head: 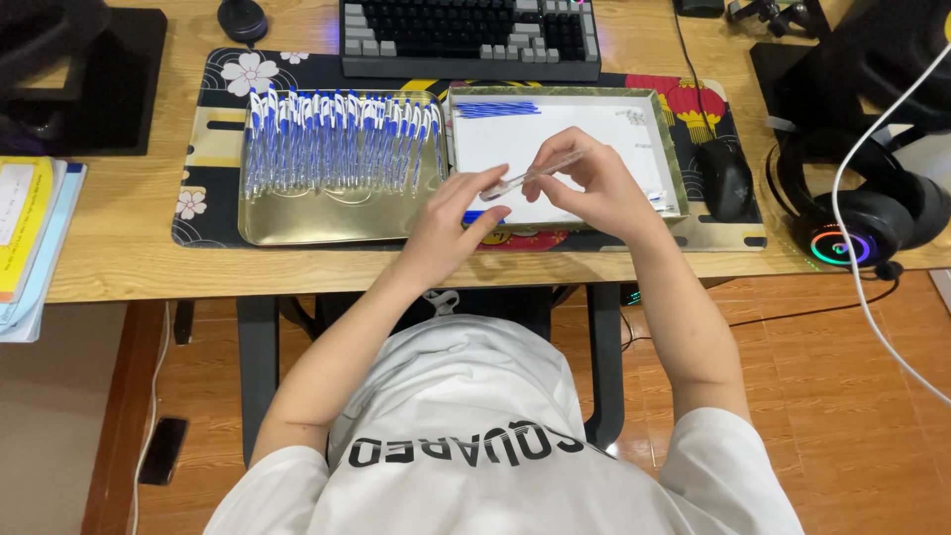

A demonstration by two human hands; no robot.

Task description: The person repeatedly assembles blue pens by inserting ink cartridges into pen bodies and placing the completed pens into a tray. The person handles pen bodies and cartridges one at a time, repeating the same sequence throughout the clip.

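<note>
My left hand [458,220] and my right hand [591,183] hold a clear pen barrel [530,176] between them, tilted, just above the near edge of a shallow white-lined tray [674,163]. Each hand pinches one end. A small bundle of blue refills [495,109] lies in the tray's far left corner. To the left, a gold metal tray [327,218] holds a long row of several blue and white pens [342,139] laid side by side.
Both trays rest on a dark patterned desk mat [213,119] on a wooden desk. A keyboard [471,35] lies behind, a black mouse [726,178] to the right, a headset [862,213] with a white cable far right, books [30,238] at left.
</note>
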